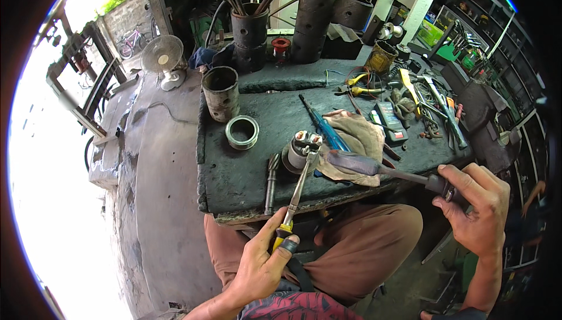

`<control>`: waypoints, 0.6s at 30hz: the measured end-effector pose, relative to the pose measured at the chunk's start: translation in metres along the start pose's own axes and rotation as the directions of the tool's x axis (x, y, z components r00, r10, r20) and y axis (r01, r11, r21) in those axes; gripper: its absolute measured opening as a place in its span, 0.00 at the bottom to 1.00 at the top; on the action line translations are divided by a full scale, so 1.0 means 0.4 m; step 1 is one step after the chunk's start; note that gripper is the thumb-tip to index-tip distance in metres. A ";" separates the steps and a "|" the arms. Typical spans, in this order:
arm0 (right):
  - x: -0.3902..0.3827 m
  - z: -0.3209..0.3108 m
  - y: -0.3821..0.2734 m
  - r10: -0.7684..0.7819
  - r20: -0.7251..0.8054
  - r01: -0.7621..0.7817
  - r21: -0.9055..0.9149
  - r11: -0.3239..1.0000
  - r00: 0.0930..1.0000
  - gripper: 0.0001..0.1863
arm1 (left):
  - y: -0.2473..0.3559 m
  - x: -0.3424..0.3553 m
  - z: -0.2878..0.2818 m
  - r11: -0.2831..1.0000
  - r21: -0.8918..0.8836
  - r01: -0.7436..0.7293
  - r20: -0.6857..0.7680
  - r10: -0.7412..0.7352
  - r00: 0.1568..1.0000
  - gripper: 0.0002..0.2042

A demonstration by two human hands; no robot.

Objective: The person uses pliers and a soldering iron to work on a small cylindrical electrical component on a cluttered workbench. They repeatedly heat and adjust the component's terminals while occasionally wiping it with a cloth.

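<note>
My left hand (263, 261) is closed around the yellow-and-black handles of long-nosed pliers (300, 188). Their metal jaws reach up to a small cylindrical metal part (298, 151) with copper-coloured terminals on top, standing near the bench's front edge. Whether the jaws pinch it cannot be made out. My right hand (477, 206) grips the black handle of what looks like a large soldering iron (354, 162), its thick dark head pointing left, close beside the part. A toothed metal shaft (271, 182) lies left of the part, and a metal ring (242, 132) sits behind it.
A tan rag (357, 144) and a blue-handled tool (331, 130) lie behind the iron. Yellow-handled pliers (366, 90), a dark meter (391, 121) and several hand tools crowd the bench's right. Metal cylinders (222, 97) and a fan (162, 57) stand further back.
</note>
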State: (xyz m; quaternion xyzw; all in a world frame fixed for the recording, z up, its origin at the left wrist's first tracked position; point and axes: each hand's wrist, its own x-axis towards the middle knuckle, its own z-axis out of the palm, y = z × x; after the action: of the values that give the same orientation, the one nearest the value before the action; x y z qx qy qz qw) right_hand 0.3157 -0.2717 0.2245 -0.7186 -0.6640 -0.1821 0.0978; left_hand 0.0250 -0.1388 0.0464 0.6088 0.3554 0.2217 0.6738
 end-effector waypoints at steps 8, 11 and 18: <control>0.064 -0.032 -0.034 -0.090 0.036 0.093 -0.079 0.993 0.995 0.30 | -0.025 -0.011 0.033 0.981 -0.189 0.030 -0.026 -0.036 0.999 0.36; 0.078 -0.039 -0.038 -0.090 0.044 0.094 -0.103 0.990 0.995 0.29 | -0.021 -0.006 0.036 0.982 -0.188 0.032 -0.005 -0.034 0.999 0.37; 0.097 -0.060 -0.046 -0.086 0.078 0.095 -0.122 0.988 0.993 0.30 | -0.030 -0.008 0.090 0.894 -0.418 0.161 0.042 -0.158 0.987 0.41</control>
State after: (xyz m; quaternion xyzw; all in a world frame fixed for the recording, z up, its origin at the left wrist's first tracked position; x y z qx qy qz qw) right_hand 0.2962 -0.2434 0.2596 -0.6985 -0.6862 -0.2018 0.0200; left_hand 0.0484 -0.1671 0.0355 0.4192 0.3459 0.2348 0.8059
